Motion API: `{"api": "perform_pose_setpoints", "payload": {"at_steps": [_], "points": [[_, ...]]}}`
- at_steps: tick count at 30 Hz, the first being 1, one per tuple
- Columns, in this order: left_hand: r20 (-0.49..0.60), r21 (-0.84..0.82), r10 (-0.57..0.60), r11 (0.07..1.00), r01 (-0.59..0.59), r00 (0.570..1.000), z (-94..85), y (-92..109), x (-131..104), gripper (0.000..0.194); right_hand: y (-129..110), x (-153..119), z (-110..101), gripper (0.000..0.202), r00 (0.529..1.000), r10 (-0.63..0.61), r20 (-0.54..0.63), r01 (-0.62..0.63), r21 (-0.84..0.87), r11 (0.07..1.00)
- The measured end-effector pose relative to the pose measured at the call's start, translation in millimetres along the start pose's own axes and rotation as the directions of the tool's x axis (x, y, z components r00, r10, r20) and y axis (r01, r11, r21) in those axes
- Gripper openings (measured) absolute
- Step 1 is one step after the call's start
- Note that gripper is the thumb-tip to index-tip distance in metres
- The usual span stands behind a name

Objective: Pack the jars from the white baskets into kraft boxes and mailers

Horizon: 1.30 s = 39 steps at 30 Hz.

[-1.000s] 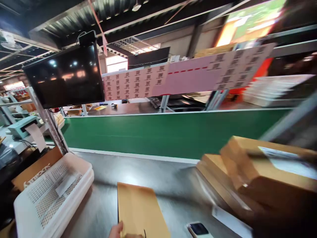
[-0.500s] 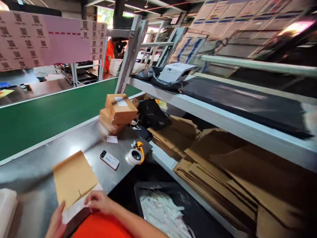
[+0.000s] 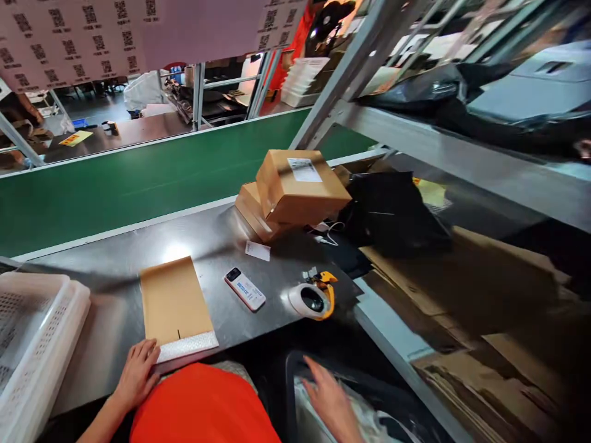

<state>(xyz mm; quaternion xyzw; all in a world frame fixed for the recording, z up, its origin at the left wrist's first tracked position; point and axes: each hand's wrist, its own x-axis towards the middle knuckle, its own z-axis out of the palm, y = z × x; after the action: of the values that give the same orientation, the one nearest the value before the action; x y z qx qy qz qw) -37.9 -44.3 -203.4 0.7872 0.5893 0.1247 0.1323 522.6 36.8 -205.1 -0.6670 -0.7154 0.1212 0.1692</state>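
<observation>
A flat brown cardboard piece (image 3: 174, 301) lies on the metal table, with a strip of white foam wrap (image 3: 189, 348) along its near edge. My left hand (image 3: 137, 373) rests at the lower left corner of the cardboard and foam, its fingers close together on them. Over the dark bin (image 3: 292, 394) of whitish plastic pieces (image 3: 308, 418) is my right hand (image 3: 331, 397), fingers apart, with nothing seen in it. A phone (image 3: 244, 289) and a tape dispenser (image 3: 314, 299) lie to the right of the cardboard.
White plastic baskets (image 3: 69, 332) stand at the left. Two stacked brown boxes (image 3: 300, 187) sit at the back, near a small paper slip (image 3: 257, 250). A green conveyor (image 3: 152, 172) runs behind the table. Flat cardboard (image 3: 480, 277) fills the shelf at the right.
My right hand has let go of the foam edge and moved right over the bin. The cardboard now lies flat on the table. The view has swung left.
</observation>
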Motion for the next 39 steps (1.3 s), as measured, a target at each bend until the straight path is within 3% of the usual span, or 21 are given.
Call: {"api": "perform_pose_setpoints", "payload": {"at_steps": [1, 2, 5, 7, 9, 12, 16, 21, 26, 28, 30, 31, 33, 34, 36, 37, 39], "points": [[0.001, 0.01, -0.002, 1.0, 0.002, 1.0, -3.9, 1, 3, 0.042, -33, 16, 23, 0.043, 0.986, -0.135, 0.101, 0.128, 0.073, 0.989], [-0.002, 0.004, -0.013, 1.0, 0.013, 1.0, -7.4, 1, 6, 0.037, -67, 32, 44, 0.046, 0.941, -0.277, 0.196, 0.25, 0.152, 0.956], [-0.028, -0.084, -0.054, 0.995, 0.051, 0.998, -13.4, 0, 13, 0.029, -152, 70, 81, 0.06, 0.717, -0.607, 0.342, 0.494, 0.366, 0.789], [-0.06, -0.144, -0.084, 0.987, 0.075, 0.995, -13.1, -2, 16, 0.025, -181, 86, 91, 0.066, 0.608, -0.708, 0.36, 0.552, 0.449, 0.703], [-0.098, -0.183, -0.135, 0.976, 0.116, 0.986, -10.0, -4, 17, 0.026, -187, 94, 96, 0.062, 0.568, -0.744, 0.353, 0.567, 0.487, 0.664], [-0.15, -0.228, -0.247, 0.951, 0.209, 0.957, -3.9, -4, 20, 0.035, -179, 102, 106, 0.041, 0.584, -0.744, 0.324, 0.556, 0.509, 0.657], [-0.177, -0.27, -0.385, 0.904, 0.332, 0.906, 0.9, 4, 24, 0.038, -177, 112, 117, 0.021, 0.69, -0.667, 0.279, 0.487, 0.503, 0.714], [-0.157, -0.234, -0.519, 0.846, 0.479, 0.84, 7.2, 15, 33, 0.038, -192, 120, 126, 0.027, 0.804, -0.54, 0.249, 0.4, 0.444, 0.801], [-0.118, -0.144, -0.648, 0.761, 0.632, 0.753, 10.7, 17, 49, 0.03, -202, 117, 128, 0.022, 0.868, -0.449, 0.211, 0.367, 0.337, 0.867], [-0.111, -0.121, -0.675, 0.737, 0.665, 0.729, 6.7, 19, 58, 0.025, -209, 112, 127, 0.026, 0.867, -0.46, 0.189, 0.392, 0.311, 0.866], [-0.102, -0.109, -0.656, 0.755, 0.647, 0.748, 1.3, 25, 66, 0.027, -220, 108, 126, 0.031, 0.812, -0.553, 0.186, 0.476, 0.339, 0.812], [-0.078, -0.113, -0.607, 0.794, 0.598, 0.791, -0.9, 29, 69, 0.029, -227, 106, 126, 0.031, 0.759, -0.623, 0.188, 0.531, 0.375, 0.76], [0.039, -0.155, -0.389, 0.908, 0.39, 0.921, -3.0, 35, 71, 0.036, -237, 105, 126, 0.036, 0.582, -0.784, 0.218, 0.644, 0.465, 0.607], [0.104, -0.194, -0.246, 0.945, 0.263, 0.964, -2.9, 36, 68, 0.042, -238, 107, 126, 0.042, 0.478, -0.843, 0.247, 0.683, 0.499, 0.533], [0.177, -0.262, -0.044, 0.961, 0.09, 0.983, -2.2, 32, 55, 0.058, -232, 113, 125, 0.055, 0.31, -0.89, 0.333, 0.728, 0.519, 0.448], [0.178, -0.266, -0.03, 0.961, 0.078, 0.984, -2.7, 28, 44, 0.064, -223, 118, 124, 0.058, 0.288, -0.882, 0.373, 0.736, 0.503, 0.453], [0.163, -0.221, -0.122, 0.963, 0.156, 0.979, -8.6, 21, 17, 0.065, -199, 128, 125, 0.06, 0.339, -0.854, 0.395, 0.728, 0.465, 0.504]]}}
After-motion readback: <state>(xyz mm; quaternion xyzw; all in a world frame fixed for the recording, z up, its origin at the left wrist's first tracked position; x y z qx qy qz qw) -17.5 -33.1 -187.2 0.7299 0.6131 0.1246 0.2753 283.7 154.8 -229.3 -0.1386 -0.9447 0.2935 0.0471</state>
